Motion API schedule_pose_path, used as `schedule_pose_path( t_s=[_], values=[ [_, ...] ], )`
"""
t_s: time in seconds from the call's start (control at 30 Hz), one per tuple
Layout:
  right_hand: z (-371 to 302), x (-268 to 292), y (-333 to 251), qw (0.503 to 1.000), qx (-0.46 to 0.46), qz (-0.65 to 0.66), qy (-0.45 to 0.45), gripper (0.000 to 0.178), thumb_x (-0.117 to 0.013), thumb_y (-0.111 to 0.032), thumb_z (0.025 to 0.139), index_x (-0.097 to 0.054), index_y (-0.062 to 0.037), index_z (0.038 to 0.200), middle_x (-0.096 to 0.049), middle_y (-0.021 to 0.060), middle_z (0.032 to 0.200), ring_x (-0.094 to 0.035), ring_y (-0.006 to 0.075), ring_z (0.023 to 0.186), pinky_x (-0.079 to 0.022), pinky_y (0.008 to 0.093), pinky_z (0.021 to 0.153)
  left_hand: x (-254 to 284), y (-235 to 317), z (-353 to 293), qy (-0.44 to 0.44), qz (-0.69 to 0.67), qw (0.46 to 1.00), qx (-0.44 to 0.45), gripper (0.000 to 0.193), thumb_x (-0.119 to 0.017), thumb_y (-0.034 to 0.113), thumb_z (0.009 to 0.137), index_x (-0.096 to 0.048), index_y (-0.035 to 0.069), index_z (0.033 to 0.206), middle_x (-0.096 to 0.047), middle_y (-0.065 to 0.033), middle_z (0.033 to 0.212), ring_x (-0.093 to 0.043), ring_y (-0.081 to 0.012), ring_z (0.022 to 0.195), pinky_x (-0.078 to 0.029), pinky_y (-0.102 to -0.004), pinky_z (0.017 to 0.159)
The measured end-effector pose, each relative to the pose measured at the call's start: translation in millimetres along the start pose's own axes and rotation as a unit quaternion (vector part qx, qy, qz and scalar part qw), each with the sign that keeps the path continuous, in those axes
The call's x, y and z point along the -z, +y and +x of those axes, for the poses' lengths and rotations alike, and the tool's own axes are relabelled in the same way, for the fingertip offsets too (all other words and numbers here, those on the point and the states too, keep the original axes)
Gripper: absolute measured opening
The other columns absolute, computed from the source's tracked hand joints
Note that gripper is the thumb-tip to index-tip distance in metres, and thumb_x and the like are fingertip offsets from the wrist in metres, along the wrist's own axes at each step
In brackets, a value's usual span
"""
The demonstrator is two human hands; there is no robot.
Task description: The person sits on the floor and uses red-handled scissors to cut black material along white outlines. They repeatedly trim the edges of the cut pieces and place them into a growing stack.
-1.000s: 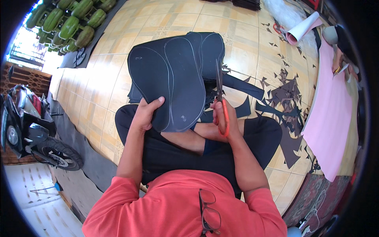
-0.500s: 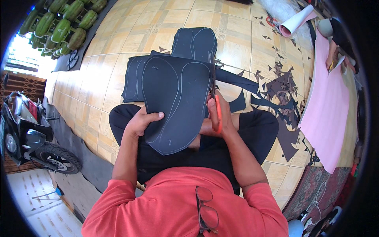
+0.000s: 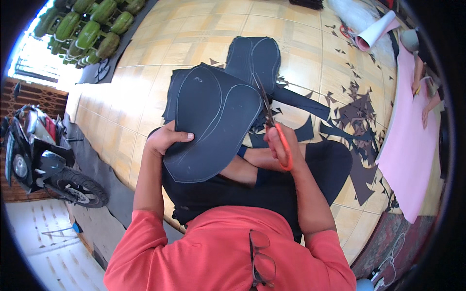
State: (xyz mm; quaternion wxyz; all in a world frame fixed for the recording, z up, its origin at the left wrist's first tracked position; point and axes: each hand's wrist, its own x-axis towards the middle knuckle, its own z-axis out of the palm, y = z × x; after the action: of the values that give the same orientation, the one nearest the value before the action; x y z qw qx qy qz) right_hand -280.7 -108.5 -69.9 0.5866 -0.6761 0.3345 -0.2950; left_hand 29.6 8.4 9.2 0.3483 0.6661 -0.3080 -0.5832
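A black sheet (image 3: 213,121) with pale curved outlines drawn on it is held up over my crossed legs. My left hand (image 3: 167,138) grips its left edge, thumb on top and fingers hidden beneath. My right hand (image 3: 281,141) is closed around orange-handled scissors (image 3: 270,114), whose dark blades slant up and left at the sheet's upper right edge. Whether the blades have sheet between them is unclear. Partly covered by the sheet is a pile of similar black pieces (image 3: 171,94). Farther off lies another outlined black stack (image 3: 252,58).
Dark offcuts (image 3: 359,114) lie scattered on the tiled floor at right. Beyond them, a co-worker's hands (image 3: 420,87) are over a long pink sheet (image 3: 405,145). A pink-and-white roll (image 3: 376,31) lies far right. A motorcycle (image 3: 48,155) and green gas cylinders (image 3: 87,29) stand left.
The black sheet has turned clockwise, its lower tip swinging left. My right hand has shifted slightly, and the scissors' tips now lean left. The co-worker's hands have moved over the pink sheet.
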Motion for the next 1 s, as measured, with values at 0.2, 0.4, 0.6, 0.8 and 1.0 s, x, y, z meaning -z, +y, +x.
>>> schedule_pose_path(
  t_s=[0.2, 0.4, 0.6, 0.8, 1.0],
  values=[
    [-2, 8, 9, 1.000, -0.012, 0.011, -0.025, 0.054, -0.043, -0.047, 0.100, -0.055, -0.0005, 0.076, -0.045, 0.0023, 0.051, -0.045, 0.0105, 0.043, -0.035, 0.0262, 0.043, 34, 15, 10, -0.038, 0.031, 0.999, -0.004, 0.058, -0.077, 0.015, 0.076, -0.056, -0.008, 0.125, -0.065, -0.0123, 0.116, -0.060, -0.0205, 0.106, -0.045, -0.0318, 0.097],
    [5, 8, 14, 0.975, -0.100, 0.176, 0.091, 0.055, -0.040, -0.046, 0.100, -0.055, 0.0016, 0.076, -0.044, 0.0043, 0.051, -0.045, 0.0130, 0.038, -0.036, 0.0278, 0.037, 31, 21, 44, -0.035, 0.045, 0.997, -0.053, 0.069, -0.077, 0.018, 0.078, -0.047, -0.007, 0.135, -0.064, -0.0135, 0.118, -0.061, -0.0215, 0.106, -0.045, -0.0324, 0.099],
    [13, 13, 19, 0.967, -0.126, 0.157, 0.159, 0.061, -0.042, -0.052, 0.099, -0.054, 0.0029, 0.076, -0.043, 0.0039, 0.050, -0.044, 0.0120, 0.036, -0.036, 0.0265, 0.034, -5, 62, 144, -0.051, -0.004, 0.998, -0.029, 0.050, -0.073, 0.021, 0.083, -0.052, -0.001, 0.123, -0.065, -0.0119, 0.109, -0.066, -0.0197, 0.092, -0.056, -0.0320, 0.076],
    [16, 12, 26, 0.969, -0.139, 0.136, 0.155, 0.061, -0.044, -0.054, 0.098, -0.055, 0.0025, 0.076, -0.044, 0.0025, 0.048, -0.044, 0.0105, 0.036, -0.036, 0.0259, 0.034, -11, -16, 229, 0.104, 0.041, 0.993, -0.043, 0.016, -0.065, 0.011, 0.089, -0.056, 0.004, 0.100, -0.060, -0.0048, 0.080, -0.062, -0.0133, 0.062, -0.050, -0.0267, 0.054],
    [25, 9, 31, 0.963, -0.172, 0.138, 0.156, 0.060, -0.047, -0.055, 0.097, -0.056, 0.0011, 0.077, -0.046, 0.0024, 0.050, -0.046, 0.0104, 0.038, -0.038, 0.0253, 0.036, -36, -13, 225, 0.217, 0.156, 0.961, -0.066, 0.029, -0.073, 0.021, 0.084, -0.058, -0.001, 0.097, -0.063, -0.0092, 0.070, -0.061, -0.0135, 0.051, -0.048, -0.0268, 0.045]
  ],
)
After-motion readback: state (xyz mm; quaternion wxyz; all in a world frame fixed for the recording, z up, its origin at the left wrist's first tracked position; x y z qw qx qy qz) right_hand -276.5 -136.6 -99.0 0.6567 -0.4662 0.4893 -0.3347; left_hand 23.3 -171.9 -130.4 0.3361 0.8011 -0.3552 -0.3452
